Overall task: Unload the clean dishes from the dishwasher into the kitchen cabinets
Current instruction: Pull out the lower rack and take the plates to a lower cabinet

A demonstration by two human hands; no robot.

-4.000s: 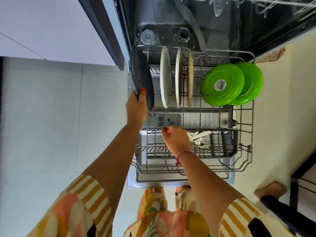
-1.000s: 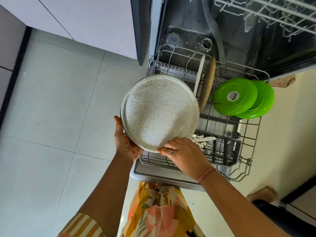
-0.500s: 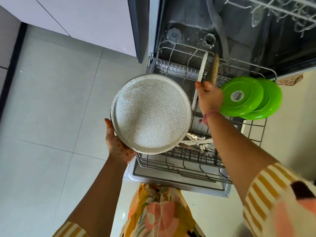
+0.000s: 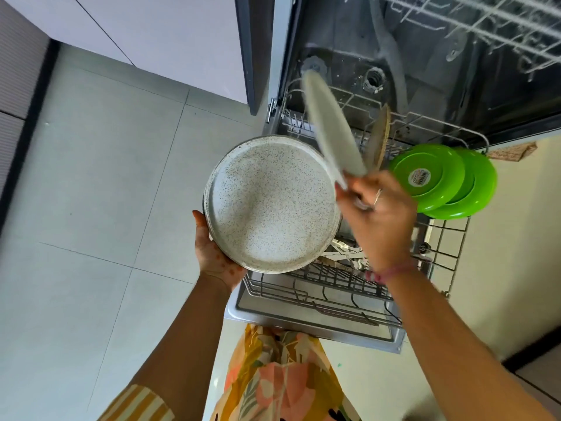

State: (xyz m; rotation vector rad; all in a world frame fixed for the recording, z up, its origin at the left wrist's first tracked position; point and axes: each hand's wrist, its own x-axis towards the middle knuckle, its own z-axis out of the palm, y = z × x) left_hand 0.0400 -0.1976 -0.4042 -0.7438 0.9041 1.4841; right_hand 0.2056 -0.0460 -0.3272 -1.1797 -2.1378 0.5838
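Note:
My left hand [image 4: 217, 253] grips the lower left rim of a speckled white plate [image 4: 270, 205], held face up over the pulled-out lower rack [image 4: 449, 247] of the open dishwasher. My right hand [image 4: 379, 208] holds a second pale plate [image 4: 331, 129] by its lower edge, tilted and lifted clear of the rack, blurred by motion. A brownish plate [image 4: 379, 136] still stands upright in the rack. Two green plates [image 4: 431, 174] lean at the rack's right side. White cutlery [image 4: 343, 253] lies in the basket under the speckled plate.
The dishwasher's upper rack [image 4: 473, 22] shows at top right. A dark cabinet panel [image 4: 252, 50] stands left of the dishwasher. Grey tiled floor [image 4: 106, 177] spreads to the left. A dark furniture edge [image 4: 534, 357] sits at lower right.
My right hand has pulled the pale plate up out of the rack, where half a second ago it only touched its top edge. The speckled plate in my left hand has barely moved.

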